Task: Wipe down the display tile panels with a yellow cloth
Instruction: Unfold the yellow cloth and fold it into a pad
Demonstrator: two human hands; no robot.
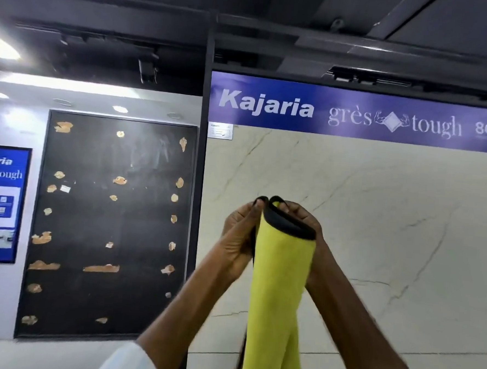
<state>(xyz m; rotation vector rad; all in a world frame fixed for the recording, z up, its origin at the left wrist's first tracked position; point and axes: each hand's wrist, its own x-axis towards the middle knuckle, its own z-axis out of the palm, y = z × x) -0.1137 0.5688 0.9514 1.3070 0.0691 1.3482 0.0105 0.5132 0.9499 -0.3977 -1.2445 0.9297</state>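
yellow cloth hangs from its black-trimmed top edge, held up before the cream veined tile panel | your left grip pinches that edge, fingers curled | your right grip pinches it just beside | blue banner tops the panel
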